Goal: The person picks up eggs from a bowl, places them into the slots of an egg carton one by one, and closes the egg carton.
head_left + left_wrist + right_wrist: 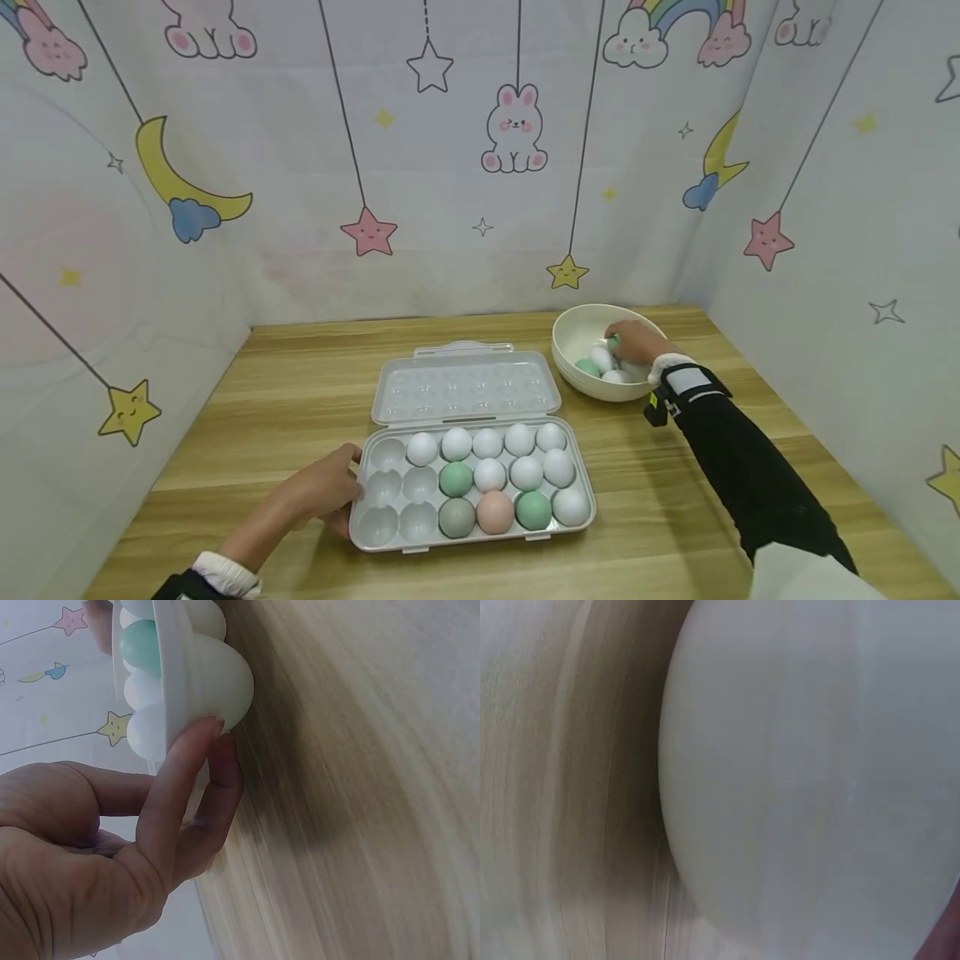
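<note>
A white plastic egg box (450, 542) lies with its lid (467, 367) folded back behind it. White, green, grey and pink eggs fill most of its cups, while several cups on the left are bare. My left hand (318, 487) holds the box by its left end; in the left wrist view, fingertips (202, 735) press against the rim and the underside of a cup. Over at the right, my right hand (637, 340) reaches into a cream bowl (573, 375) and pinches a green egg (613, 342). The right wrist view shows mostly the bowl's outer wall (802, 780).
More white and green eggs (601, 358) lie in the bowl under the right hand. Both bowl and box stand on a wood-grain table (300, 367). A printed cloth wall (442, 275) with stars and rabbits rises behind the table and along its sides.
</note>
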A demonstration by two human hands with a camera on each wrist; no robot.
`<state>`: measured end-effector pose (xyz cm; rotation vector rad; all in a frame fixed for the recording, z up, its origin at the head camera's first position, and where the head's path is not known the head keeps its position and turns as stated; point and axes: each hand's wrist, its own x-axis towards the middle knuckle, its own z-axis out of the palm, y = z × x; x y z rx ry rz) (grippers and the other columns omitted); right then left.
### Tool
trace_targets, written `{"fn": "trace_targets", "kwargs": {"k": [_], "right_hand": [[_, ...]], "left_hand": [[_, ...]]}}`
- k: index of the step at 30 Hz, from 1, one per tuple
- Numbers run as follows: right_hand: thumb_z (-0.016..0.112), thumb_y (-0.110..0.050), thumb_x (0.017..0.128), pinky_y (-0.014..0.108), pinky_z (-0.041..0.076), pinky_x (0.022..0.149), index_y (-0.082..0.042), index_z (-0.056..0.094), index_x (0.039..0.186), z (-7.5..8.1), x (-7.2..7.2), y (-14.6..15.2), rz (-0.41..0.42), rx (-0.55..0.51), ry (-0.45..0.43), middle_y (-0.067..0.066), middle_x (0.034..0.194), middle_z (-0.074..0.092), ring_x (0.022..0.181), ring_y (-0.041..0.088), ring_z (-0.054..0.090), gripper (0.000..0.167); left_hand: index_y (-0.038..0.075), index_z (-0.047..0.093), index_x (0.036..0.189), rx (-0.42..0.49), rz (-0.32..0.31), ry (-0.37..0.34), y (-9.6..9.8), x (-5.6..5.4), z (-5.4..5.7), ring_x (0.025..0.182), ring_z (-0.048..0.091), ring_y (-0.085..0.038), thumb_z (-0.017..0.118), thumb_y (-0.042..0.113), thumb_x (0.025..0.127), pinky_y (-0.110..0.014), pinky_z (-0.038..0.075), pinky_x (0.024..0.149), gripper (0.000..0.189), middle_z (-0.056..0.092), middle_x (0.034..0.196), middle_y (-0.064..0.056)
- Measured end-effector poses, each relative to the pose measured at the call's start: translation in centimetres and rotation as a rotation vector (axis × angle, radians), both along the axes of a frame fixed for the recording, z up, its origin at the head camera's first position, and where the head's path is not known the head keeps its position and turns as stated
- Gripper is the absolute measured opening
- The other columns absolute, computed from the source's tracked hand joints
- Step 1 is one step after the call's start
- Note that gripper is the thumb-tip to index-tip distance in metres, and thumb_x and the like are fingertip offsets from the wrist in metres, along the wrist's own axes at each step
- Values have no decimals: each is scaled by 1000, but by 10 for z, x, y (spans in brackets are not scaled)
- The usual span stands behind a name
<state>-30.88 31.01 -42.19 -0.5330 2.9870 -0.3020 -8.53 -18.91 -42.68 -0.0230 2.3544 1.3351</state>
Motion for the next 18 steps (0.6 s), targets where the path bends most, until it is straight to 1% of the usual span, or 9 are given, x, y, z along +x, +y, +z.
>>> {"fn": "trace_targets", "kwargs": {"k": [4, 6, 8, 11, 14, 18], "right_hand": [[61, -2, 95, 58, 47, 104, 12, 60, 131, 3, 2, 0, -50, -42, 37, 29, 129, 63, 115, 42, 59, 39], [63, -4, 97, 59, 48, 103, 13, 58, 132, 7, 3, 0, -76, -101, 53, 31, 130, 61, 117, 44, 59, 39], [66, -6, 98, 59, 50, 100, 14, 57, 132, 13, 5, -2, -91, -155, 86, 33, 128, 61, 115, 45, 59, 41], [68, -10, 99, 57, 53, 96, 14, 55, 133, 25, 11, -8, -131, -248, 135, 33, 127, 61, 111, 44, 61, 43], [67, -15, 101, 54, 56, 91, 12, 53, 134, 38, 20, -14, -174, -350, 170, 32, 126, 61, 107, 42, 62, 44], [67, -19, 102, 54, 57, 93, 7, 51, 136, 60, 34, -24, -188, -457, 210, 31, 129, 60, 110, 42, 62, 46]], "left_hand": [[-16, 37, 126, 10, -8, 6, 0, 1, 0, 67, 69, -32, 51, -15, 89, -42, 63, 54, 40, 58, 91, -23], [-16, 38, 126, 9, -4, 7, 0, 1, 0, 67, 69, -31, 51, -14, 89, -42, 63, 54, 40, 58, 91, -22], [-16, 37, 127, 9, -4, 5, 1, 1, 1, 68, 69, -32, 51, -14, 90, -42, 63, 55, 40, 58, 92, -23], [-16, 37, 128, 2, 9, -5, 1, 1, 2, 68, 69, -31, 51, -14, 91, -41, 63, 55, 40, 58, 93, -22], [-16, 37, 128, 0, 3, -3, 1, 1, 2, 68, 68, -31, 51, -14, 90, -41, 63, 55, 40, 58, 92, -22], [-16, 38, 127, 5, -1, 7, 1, 0, 0, 68, 68, -30, 51, -14, 88, -42, 63, 54, 42, 58, 91, -22]]}}
